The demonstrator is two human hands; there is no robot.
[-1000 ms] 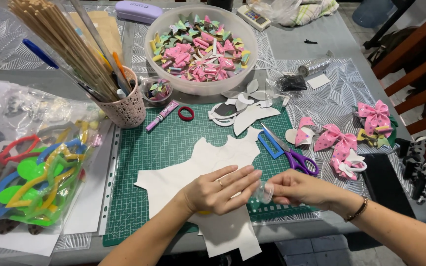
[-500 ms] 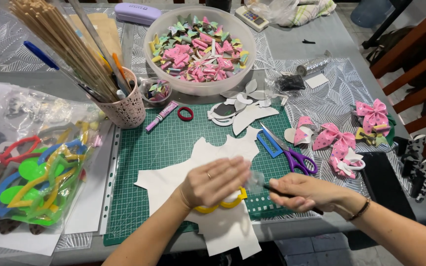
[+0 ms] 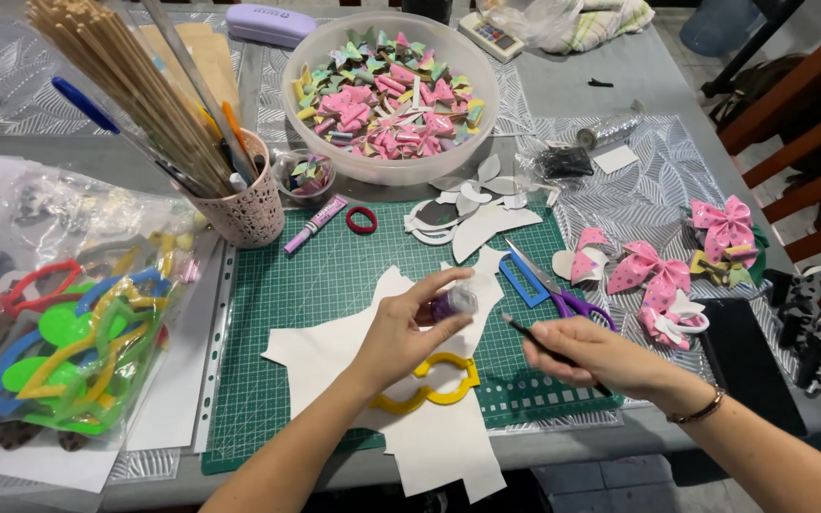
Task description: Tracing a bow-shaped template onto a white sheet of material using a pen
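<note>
My left hand [image 3: 409, 328] is raised over the green cutting mat [image 3: 325, 275] and pinches a small clear and purple piece [image 3: 454, 304] between thumb and fingers. My right hand [image 3: 593, 353] holds a thin dark stick [image 3: 523, 329] whose tip points at that piece. Below my left hand a yellow outline template [image 3: 427, 382] lies on a white cut sheet [image 3: 434, 437]. Blue and purple scissors [image 3: 548, 289] lie on the mat just behind my right hand.
A large bowl of folded bows [image 3: 390, 95] stands at the back. A pink cup of wooden sticks [image 3: 242, 204] is at the left, with a bag of coloured templates [image 3: 78, 323] beside it. Pink bows [image 3: 658, 271] lie to the right.
My left hand has lifted off the white sheet, which uncovers the yellow template. It now holds the small piece higher, and my right hand has drawn back to the right with the stick.
</note>
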